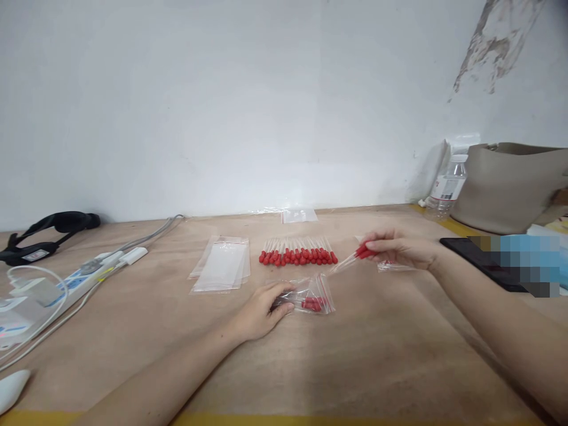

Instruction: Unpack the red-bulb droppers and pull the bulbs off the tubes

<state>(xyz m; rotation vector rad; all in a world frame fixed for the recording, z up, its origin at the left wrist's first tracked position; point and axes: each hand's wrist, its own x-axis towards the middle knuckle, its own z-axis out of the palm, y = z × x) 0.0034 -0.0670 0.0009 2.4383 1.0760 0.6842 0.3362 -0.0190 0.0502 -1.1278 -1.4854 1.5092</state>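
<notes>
Droppers with red tops lay in a row on the desk. Right hand pinched one dropper in its fingers. Left hand pressed on a small bag, fingers together. The bottle label was too small to read.

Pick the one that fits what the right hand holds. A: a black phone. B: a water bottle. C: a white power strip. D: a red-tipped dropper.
D: the right hand pinches a red-tipped dropper above the table, while the left hand rests on a small clear bag with red pieces inside.
</notes>
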